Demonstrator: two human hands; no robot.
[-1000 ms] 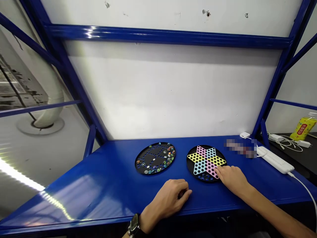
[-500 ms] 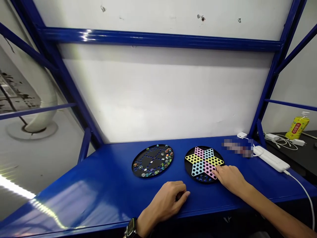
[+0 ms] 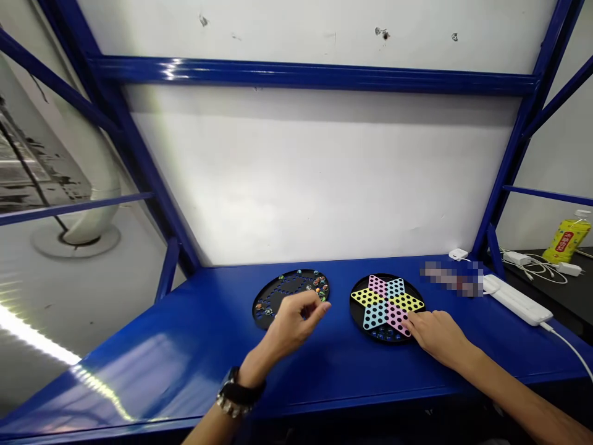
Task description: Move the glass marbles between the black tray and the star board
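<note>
Two round black boards lie on the blue shelf [image 3: 194, 346]. The left board [image 3: 271, 293] has blue holes and several coloured marbles along its rim. The right board [image 3: 386, 301] carries a six-pointed star in pink, blue and yellow, with a few marbles at its near rim. My left hand [image 3: 296, 318], a watch on its wrist, hovers over the near side of the left board with fingers loosely curled and apart, nothing visible in them. My right hand [image 3: 438, 337] rests on the shelf, its fingertips touching the star board's near right edge.
A white power strip [image 3: 516, 300] with a cable lies at the right end of the shelf, a small white adapter [image 3: 458, 253] behind it. A yellow bottle [image 3: 567, 238] and chargers sit on the black table further right. Blue frame beams stand behind and at both sides.
My left hand has lifted off the shelf's near edge and moved forward and up over the left marble board. My right hand has stayed at the star board's edge.
</note>
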